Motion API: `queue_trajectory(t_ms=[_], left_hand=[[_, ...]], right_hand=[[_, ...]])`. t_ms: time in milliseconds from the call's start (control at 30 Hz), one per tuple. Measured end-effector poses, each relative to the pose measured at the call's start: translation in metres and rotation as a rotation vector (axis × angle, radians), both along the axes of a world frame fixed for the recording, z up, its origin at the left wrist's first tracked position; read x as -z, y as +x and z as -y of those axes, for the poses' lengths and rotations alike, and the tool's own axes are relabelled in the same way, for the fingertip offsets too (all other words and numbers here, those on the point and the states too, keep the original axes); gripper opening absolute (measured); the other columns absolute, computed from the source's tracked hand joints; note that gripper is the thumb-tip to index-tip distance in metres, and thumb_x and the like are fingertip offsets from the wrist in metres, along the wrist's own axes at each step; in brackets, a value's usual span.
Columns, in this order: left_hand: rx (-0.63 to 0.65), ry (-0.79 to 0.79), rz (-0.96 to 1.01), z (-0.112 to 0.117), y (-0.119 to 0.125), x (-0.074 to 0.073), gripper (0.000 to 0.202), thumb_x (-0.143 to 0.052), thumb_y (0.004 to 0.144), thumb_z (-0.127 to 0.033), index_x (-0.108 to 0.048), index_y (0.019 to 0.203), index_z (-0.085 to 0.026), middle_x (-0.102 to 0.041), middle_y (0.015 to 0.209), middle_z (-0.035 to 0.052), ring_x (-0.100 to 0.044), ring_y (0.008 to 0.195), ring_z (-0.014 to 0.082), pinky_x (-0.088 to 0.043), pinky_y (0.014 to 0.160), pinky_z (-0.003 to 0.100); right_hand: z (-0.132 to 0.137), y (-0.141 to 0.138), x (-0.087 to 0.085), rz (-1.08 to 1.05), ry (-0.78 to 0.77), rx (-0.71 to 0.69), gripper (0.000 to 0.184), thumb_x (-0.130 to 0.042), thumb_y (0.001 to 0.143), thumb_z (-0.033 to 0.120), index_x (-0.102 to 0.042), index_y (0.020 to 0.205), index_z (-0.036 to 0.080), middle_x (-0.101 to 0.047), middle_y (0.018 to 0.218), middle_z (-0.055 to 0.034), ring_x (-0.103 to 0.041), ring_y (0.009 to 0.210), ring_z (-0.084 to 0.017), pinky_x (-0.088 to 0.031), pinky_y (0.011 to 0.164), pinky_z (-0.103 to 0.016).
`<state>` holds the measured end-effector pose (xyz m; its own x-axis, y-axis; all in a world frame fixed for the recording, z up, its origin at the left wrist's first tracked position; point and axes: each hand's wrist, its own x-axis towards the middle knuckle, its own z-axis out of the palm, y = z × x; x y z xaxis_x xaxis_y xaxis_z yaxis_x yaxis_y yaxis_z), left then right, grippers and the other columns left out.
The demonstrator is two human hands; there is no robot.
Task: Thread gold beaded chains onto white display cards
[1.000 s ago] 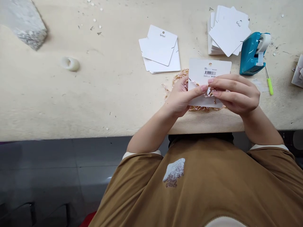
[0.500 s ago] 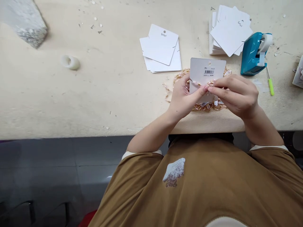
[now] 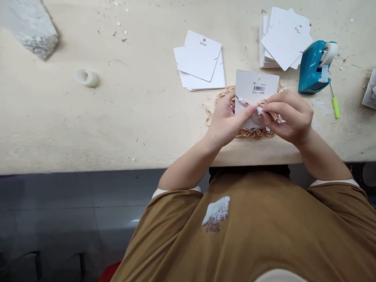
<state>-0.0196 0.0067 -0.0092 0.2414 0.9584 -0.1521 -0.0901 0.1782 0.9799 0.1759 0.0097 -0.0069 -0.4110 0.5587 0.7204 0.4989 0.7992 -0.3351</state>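
Head view: at two o'clock, the left hand [image 3: 225, 119] grips a white barcode card [image 3: 255, 84] between thumb and fingers, the right hand [image 3: 289, 115] pinches a beaded chain [image 3: 255, 133] against it, and a loosened pinch could drop the chain onto the table [image 3: 88, 129].

Beside the right hand's fingers [image 3: 289, 107], a matt white paper jewellery card [image 3: 255, 83] meets a glossy gold-tone metal chain [image 3: 255, 133]. Farther past those fingers, a glossy teal plastic tape dispenser [image 3: 311, 70] sits on a scuffed, matt tabletop [image 3: 117, 117].
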Motion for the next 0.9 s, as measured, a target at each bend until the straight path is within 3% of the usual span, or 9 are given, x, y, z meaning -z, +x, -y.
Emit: queue_trajectory(t_ms=[100, 200, 300, 400, 467, 600, 700, 767, 900], left_hand=[[-0.002, -0.013, -0.017, 0.0, 0.001, 0.003, 0.055, -0.082, 0.072, -0.067, -0.068, 0.104, -0.024, -0.077, 0.103, 0.0041, -0.073, 0.096, 0.0183, -0.065, 0.089, 0.037], [-0.011, -0.037, -0.018, 0.0, 0.002, 0.005, 0.056, -0.083, 0.07, -0.067, -0.068, 0.102, -0.023, -0.077, 0.103, 0.0039, -0.073, 0.096, 0.0181, -0.065, 0.091, 0.037], [-0.013, -0.045, 0.01, 0.001, 0.003, 0.003, 0.054, -0.083, 0.071, -0.065, -0.068, 0.102, -0.023, -0.077, 0.1, 0.0032, -0.073, 0.094, 0.0174, -0.065, 0.089, 0.036], [-0.032, -0.027, 0.015, 0.002, 0.004, 0.0, 0.053, -0.084, 0.072, -0.063, -0.069, 0.104, -0.023, -0.077, 0.1, 0.0036, -0.074, 0.092, 0.0173, -0.065, 0.085, 0.034], [-0.05, -0.002, -0.011, 0.003, 0.004, 0.0, 0.053, -0.083, 0.072, -0.064, -0.069, 0.103, -0.022, -0.077, 0.099, 0.0038, -0.074, 0.091, 0.0172, -0.064, 0.083, 0.033], [-0.045, 0.042, -0.084, 0.003, 0.004, 0.005, 0.051, -0.078, 0.077, -0.065, -0.068, 0.104, -0.023, -0.076, 0.096, 0.0032, -0.073, 0.091, 0.0169, -0.064, 0.085, 0.035], [-0.036, 0.045, -0.091, 0.004, 0.005, 0.008, 0.05, -0.077, 0.078, -0.065, -0.067, 0.104, -0.023, -0.076, 0.098, 0.0029, -0.074, 0.094, 0.0175, -0.064, 0.089, 0.036], [-0.032, 0.036, -0.071, 0.006, 0.006, 0.008, 0.052, -0.078, 0.077, -0.065, -0.067, 0.106, -0.023, -0.077, 0.102, 0.0034, -0.074, 0.096, 0.0178, -0.065, 0.089, 0.036], [-0.046, 0.018, -0.028, 0.007, 0.01, 0.005, 0.057, -0.081, 0.073, -0.067, -0.067, 0.106, -0.022, -0.078, 0.106, 0.0043, -0.075, 0.095, 0.0165, -0.065, 0.086, 0.032]], right_hand=[[-0.001, 0.007, -0.002, 0.176, 0.059, -0.067, 0.019, -0.061, 0.095, 0.017, -0.061, 0.114, 0.021, -0.071, 0.101, -0.0044, -0.064, 0.087, -0.014, -0.053, 0.073, -0.03], [0.0, 0.009, -0.001, 0.28, 0.128, -0.043, 0.02, -0.058, 0.096, 0.016, -0.062, 0.114, 0.024, -0.071, 0.101, -0.0041, -0.065, 0.087, -0.015, -0.049, 0.07, -0.031], [0.002, 0.0, 0.003, 0.081, 0.103, 0.016, 0.013, -0.061, 0.092, 0.014, -0.061, 0.101, 0.022, -0.07, 0.092, -0.0037, -0.064, 0.08, -0.015, -0.048, 0.065, -0.03], [0.005, -0.011, 0.005, -0.219, -0.111, 0.079, 0.01, -0.059, 0.09, 0.012, -0.056, 0.091, 0.022, -0.063, 0.079, -0.0013, -0.059, 0.069, -0.012, -0.047, 0.057, -0.026], [0.005, -0.013, 0.004, -0.264, -0.202, 0.075, 0.009, -0.058, 0.09, 0.014, -0.055, 0.091, 0.022, -0.061, 0.078, -0.0005, -0.057, 0.067, -0.011, -0.046, 0.055, -0.025], [0.001, -0.003, 0.002, 0.011, -0.082, 0.015, 0.017, -0.06, 0.092, 0.016, -0.062, 0.107, 0.024, -0.067, 0.095, -0.0041, -0.063, 0.084, -0.016, -0.053, 0.07, -0.032], [0.002, 0.0, 0.005, 0.061, -0.034, 0.026, 0.011, -0.059, 0.093, 0.018, -0.063, 0.102, 0.024, -0.069, 0.094, -0.0032, -0.064, 0.083, -0.015, -0.053, 0.07, -0.032], [0.006, -0.004, 0.009, -0.08, -0.121, 0.088, 0.005, -0.058, 0.094, 0.019, -0.061, 0.093, 0.022, -0.068, 0.087, -0.0024, -0.063, 0.077, -0.013, -0.052, 0.066, -0.03], [0.012, -0.012, 0.008, -0.362, -0.453, 0.162, 0.008, -0.059, 0.095, 0.026, -0.062, 0.09, 0.021, -0.064, 0.078, -0.001, -0.058, 0.066, -0.01, -0.048, 0.056, -0.025]])
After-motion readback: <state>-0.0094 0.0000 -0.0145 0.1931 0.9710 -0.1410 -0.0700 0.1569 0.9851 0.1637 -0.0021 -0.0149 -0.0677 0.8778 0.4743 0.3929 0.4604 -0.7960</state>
